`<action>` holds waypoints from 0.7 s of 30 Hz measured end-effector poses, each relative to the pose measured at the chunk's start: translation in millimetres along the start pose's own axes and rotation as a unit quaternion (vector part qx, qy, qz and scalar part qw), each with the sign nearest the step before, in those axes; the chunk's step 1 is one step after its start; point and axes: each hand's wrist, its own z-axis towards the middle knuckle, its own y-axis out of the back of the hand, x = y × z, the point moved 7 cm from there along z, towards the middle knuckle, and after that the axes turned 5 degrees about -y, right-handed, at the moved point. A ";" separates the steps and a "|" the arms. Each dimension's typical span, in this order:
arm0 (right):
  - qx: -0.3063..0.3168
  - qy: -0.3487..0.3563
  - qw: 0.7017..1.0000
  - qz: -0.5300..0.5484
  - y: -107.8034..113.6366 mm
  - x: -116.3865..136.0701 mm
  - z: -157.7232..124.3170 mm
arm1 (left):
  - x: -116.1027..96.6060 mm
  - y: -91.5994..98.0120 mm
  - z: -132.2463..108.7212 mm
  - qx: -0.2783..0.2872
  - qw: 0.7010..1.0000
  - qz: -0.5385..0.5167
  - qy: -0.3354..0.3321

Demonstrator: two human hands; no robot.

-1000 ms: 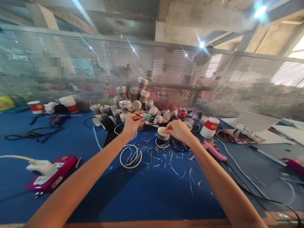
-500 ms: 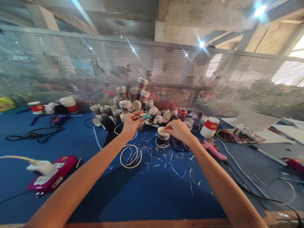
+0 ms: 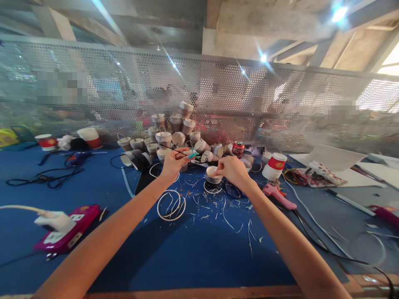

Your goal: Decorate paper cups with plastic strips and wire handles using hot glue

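My left hand [image 3: 174,164] is closed around a small teal object [image 3: 193,155], whose kind I cannot make out. A thin black cord runs beside these fingers. My right hand [image 3: 232,168] bends down at the right rim of a small round pale cup [image 3: 213,176], its fingertips pinched together there. Whether they grip the rim or something inside is hidden. The cup stands upright on the blue table. Just behind my hands rises a heap of small grey-and-white cups [image 3: 163,138], several with loop handles, some tipped over.
Coiled white cord [image 3: 171,218] and scattered trimmings lie in front of the hands. A pink glue gun [image 3: 280,197], a red-and-white paper cup [image 3: 274,166] and a soda can [image 3: 238,148] are at right. A magenta power strip [image 3: 76,220] sits at left; a perforated metal screen [image 3: 230,91] stands behind.
The pinched fingers of my right hand have shifted very slightly at the cup's rim, and the cup looks slightly tilted. My left hand stays almost still with the teal object.
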 end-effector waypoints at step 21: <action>0.033 0.009 0.999 -0.025 1.2 -1.9 0.7 | 2.0 3.7 3.4 0.012 1.000 0.022 -0.010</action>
